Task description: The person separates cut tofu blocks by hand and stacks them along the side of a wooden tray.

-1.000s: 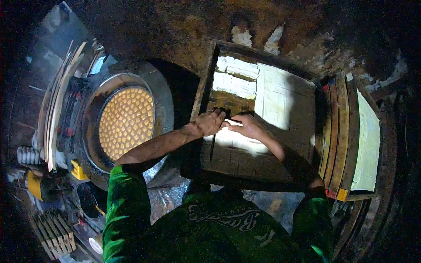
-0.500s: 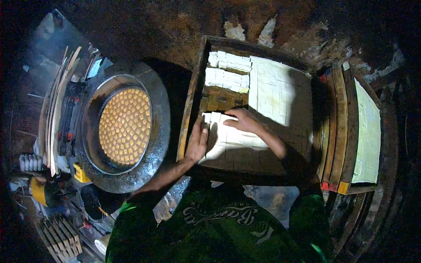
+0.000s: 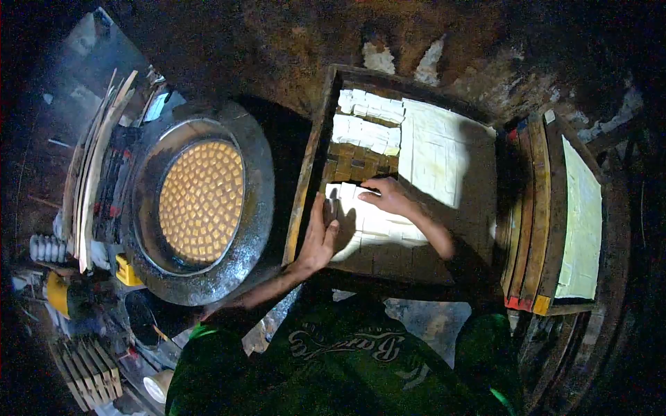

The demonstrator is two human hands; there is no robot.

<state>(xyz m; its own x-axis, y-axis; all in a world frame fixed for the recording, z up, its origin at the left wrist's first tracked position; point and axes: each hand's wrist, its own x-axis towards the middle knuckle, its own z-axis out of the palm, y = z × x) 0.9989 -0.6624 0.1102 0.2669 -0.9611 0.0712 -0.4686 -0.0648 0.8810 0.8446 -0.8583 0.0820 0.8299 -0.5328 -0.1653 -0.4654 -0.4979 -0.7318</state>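
White blocks that look like tofu, cut in pieces (image 3: 378, 220), lie in the near left part of a wooden tray (image 3: 302, 202) with a woven base. My left hand (image 3: 320, 243) rests along their left side, fingers stretched and held against the end pieces. At their far edge my right hand (image 3: 392, 197) bends its fingers and thumb over the top pieces, gripping them. Beyond a strip of bare woven base sit two rows of cut white pieces (image 3: 366, 134). A larger white slab (image 3: 433, 149) fills the tray's right side, partly in shadow.
Left of the tray stands a wide pan (image 3: 258, 163) with many golden square pieces (image 3: 201, 201) in liquid. Stacked wooden frames (image 3: 534, 215) with another white slab (image 3: 581, 222) are at the right. Long wood strips (image 3: 87, 173) and a yellow object (image 3: 126, 270) lie at the left.
The view has shifted slightly, so the tray appears a little lower and further right. Both hands stay at the same white pieces; the left thumb stands further from its fingers.
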